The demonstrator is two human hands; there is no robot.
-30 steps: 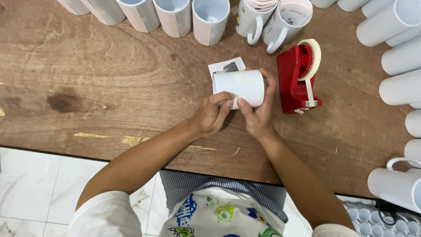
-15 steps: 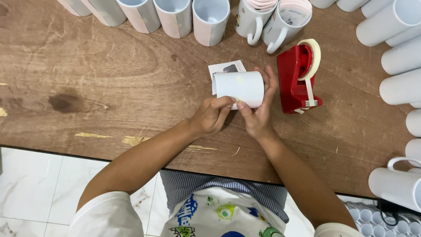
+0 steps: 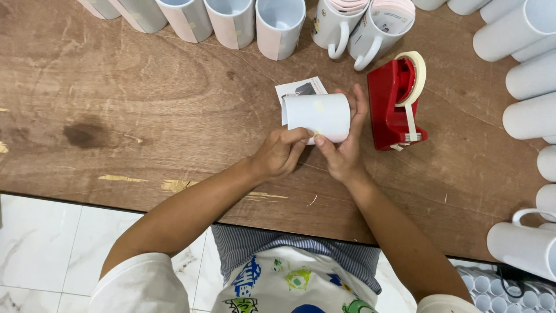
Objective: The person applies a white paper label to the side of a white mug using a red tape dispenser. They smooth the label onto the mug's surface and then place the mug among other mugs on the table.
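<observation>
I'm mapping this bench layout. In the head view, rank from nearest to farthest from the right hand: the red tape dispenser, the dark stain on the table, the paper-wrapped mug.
From the right hand:
1. Paper-wrapped mug: held in it, lying on its side.
2. Red tape dispenser: just to the right, apart from the hand.
3. Dark stain: far to the left on the wooden table.

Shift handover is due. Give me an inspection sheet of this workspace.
Surface: brown wooden table, stained and scuffed.
Job's things: white mug wrapped in paper, lying on its side; printed paper slip beneath it.
Clutter: red tape dispenser; wrapped mugs along the far edge; white mugs at right.
Grippers: left hand fingers pinch the wrap's near edge; right hand cradles the mug.
Cables: nothing seen.
Surroundings: white marble floor.
</observation>
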